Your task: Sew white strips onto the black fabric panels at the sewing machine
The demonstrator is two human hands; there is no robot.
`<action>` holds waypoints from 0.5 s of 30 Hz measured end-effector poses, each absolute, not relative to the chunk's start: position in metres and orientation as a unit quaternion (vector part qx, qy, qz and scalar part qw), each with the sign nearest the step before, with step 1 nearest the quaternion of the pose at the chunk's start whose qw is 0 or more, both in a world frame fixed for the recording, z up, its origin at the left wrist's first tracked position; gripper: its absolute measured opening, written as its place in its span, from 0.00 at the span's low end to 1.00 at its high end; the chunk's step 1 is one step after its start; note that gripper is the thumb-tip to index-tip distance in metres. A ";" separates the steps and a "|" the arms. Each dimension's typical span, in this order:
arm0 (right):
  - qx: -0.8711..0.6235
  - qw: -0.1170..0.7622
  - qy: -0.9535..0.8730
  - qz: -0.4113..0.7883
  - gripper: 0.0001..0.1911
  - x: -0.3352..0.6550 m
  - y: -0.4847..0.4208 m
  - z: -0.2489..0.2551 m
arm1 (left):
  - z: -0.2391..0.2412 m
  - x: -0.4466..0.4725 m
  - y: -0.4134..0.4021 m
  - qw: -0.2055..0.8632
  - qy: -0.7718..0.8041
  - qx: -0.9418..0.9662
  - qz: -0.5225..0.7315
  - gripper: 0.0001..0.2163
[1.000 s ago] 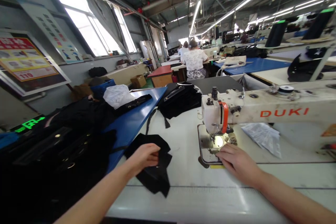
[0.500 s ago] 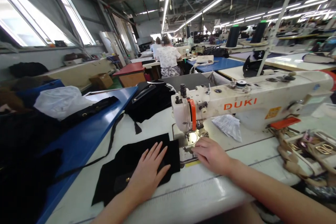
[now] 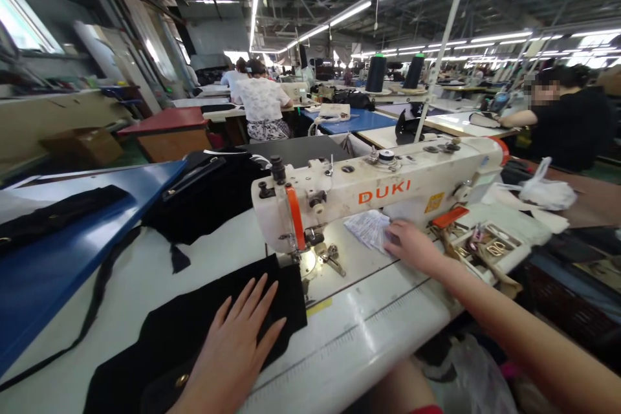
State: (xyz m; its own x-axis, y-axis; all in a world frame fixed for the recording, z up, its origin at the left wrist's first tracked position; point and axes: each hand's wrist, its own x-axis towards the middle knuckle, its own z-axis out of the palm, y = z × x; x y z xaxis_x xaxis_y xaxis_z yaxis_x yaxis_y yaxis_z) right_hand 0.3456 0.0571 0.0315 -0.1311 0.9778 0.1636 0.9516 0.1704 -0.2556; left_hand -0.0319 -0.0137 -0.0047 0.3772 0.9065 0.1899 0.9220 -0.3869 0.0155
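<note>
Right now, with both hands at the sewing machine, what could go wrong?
The left hand lies flat on black fabric whose edge is close to the sewing machine; a slip might skew the piece. The right hand is at the pale sheets, its grip unclear, so they might scatter. The tray with gold-coloured rings sits near the edge of the worktable, close to the right forearm in the picture; a careless sweep might knock it.

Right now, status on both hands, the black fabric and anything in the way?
Left hand flat on black fabric. Right hand at pale sheets, grip unclear. Fabric lies by the sewing machine head, the nearest obstruction.
</note>
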 end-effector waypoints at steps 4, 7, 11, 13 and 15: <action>-0.660 0.110 -0.741 0.055 0.06 0.341 0.060 0.034 | -0.003 -0.029 -0.008 0.041 -0.554 -0.828 -0.079 0.27; -0.675 0.114 -0.728 0.049 0.08 0.336 0.061 0.030 | -0.003 -0.029 -0.009 0.044 -0.557 -0.826 -0.075 0.27; -0.670 0.125 -0.729 0.052 0.05 0.340 0.063 0.026 | -0.005 -0.032 -0.010 0.055 -0.551 -0.828 -0.086 0.27; -0.657 0.131 -0.740 0.060 0.08 0.345 0.063 0.027 | -0.006 -0.034 -0.009 0.063 -0.548 -0.829 -0.094 0.27; -0.644 0.133 -0.751 0.069 0.09 0.348 0.063 0.028 | -0.006 -0.035 -0.009 0.067 -0.546 -0.829 -0.101 0.27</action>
State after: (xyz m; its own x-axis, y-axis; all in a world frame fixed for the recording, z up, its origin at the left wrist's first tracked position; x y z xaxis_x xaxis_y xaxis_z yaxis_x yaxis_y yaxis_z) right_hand 0.3477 0.0625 0.0285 -0.1361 0.9844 0.1117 0.9477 0.1622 -0.2748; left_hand -0.0349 -0.0093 -0.0059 0.3826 0.8922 0.2398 0.9191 -0.3941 -0.0004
